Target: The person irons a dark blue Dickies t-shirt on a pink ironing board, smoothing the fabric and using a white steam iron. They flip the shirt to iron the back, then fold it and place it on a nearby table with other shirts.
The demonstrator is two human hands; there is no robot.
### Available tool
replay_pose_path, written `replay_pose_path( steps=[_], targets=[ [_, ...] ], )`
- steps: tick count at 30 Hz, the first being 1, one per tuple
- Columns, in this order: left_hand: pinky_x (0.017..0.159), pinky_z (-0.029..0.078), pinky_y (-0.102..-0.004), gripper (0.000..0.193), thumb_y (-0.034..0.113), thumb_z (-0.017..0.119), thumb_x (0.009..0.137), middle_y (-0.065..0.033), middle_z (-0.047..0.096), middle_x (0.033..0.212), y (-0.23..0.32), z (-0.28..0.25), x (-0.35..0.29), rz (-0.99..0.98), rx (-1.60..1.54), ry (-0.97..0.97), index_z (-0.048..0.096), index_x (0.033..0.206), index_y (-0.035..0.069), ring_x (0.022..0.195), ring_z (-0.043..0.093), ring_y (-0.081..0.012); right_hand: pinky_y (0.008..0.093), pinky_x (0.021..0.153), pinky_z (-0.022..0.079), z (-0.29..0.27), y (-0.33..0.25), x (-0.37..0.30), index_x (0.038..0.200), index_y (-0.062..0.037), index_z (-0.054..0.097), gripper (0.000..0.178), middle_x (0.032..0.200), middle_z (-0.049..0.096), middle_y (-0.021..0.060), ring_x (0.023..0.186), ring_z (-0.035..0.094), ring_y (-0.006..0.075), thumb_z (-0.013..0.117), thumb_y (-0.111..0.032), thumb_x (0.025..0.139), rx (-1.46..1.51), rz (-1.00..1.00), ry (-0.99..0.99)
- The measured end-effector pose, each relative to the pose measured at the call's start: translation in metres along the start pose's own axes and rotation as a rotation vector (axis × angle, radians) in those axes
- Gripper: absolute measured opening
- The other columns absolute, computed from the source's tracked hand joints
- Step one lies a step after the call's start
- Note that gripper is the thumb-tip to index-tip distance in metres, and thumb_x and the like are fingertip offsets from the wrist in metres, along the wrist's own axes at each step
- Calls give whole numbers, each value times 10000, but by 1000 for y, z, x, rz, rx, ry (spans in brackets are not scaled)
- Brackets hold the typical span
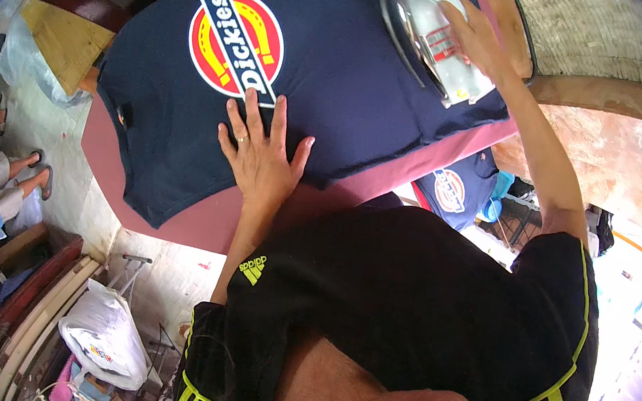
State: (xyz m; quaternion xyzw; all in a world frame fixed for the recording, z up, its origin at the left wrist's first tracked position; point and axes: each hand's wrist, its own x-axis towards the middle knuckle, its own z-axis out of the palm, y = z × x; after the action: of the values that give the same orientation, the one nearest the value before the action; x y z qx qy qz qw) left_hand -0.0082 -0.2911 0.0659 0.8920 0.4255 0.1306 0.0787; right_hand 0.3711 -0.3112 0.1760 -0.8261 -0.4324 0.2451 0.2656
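Note:
A navy T-shirt [332, 63] with a round red, yellow and white print [237, 41] lies spread over a padded ironing surface with a dull pink cover [195, 220]. My left hand [264, 156] rests flat on the shirt, fingers spread, its fingertips at the lower edge of the print. A ring shows on one finger. At the far right of the shirt my right hand [479, 42] is wrapped round the handle of a white clothes iron [434, 40] with a dark metal soleplate. The iron appears tilted up on its side; whether its soleplate touches the cloth I cannot tell.
Another navy shirt with a similar print [454, 190] hangs below the right edge of the board. A white plastic bag [105, 334] sits at the lower left by stacked boards [34, 316]. At the far left, people's legs [21, 171] show on the pale floor.

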Motion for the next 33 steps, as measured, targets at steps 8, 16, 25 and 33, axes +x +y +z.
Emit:
replay_pose_path(
  steps=[8,16,25,33],
  targets=[
    [1138,178,-686,811,546,681,857,-228,220,1632,22,-6,5,-129,-26,4,420,1520,158,1503,157,-487,386,733,577,-27,1,95,1247,41,613,502,901,681,178,825,695,257,527,-388,1001,139,63,147],
    [1135,114,-709,972,594,739,792,-248,142,1653,123,16,6,-112,-43,-192,344,1564,157,1514,84,-511,433,678,596,-60,-1,161,1267,41,597,573,1046,675,286,834,717,350,518,-454,990,-18,-309,-222],
    [1143,117,-683,981,732,659,763,-242,179,1645,137,30,12,-13,42,-96,410,1530,173,1513,136,-479,427,940,510,-119,135,143,1312,24,586,553,1141,676,297,1040,658,398,557,-426,993,-227,-631,79],
    [1118,184,-691,812,552,814,718,-137,300,1610,217,61,48,196,-94,-123,551,1413,226,1501,207,-430,295,489,502,-193,186,102,1183,-25,643,392,716,604,43,578,604,100,618,-368,994,203,94,-14]
  ],
)
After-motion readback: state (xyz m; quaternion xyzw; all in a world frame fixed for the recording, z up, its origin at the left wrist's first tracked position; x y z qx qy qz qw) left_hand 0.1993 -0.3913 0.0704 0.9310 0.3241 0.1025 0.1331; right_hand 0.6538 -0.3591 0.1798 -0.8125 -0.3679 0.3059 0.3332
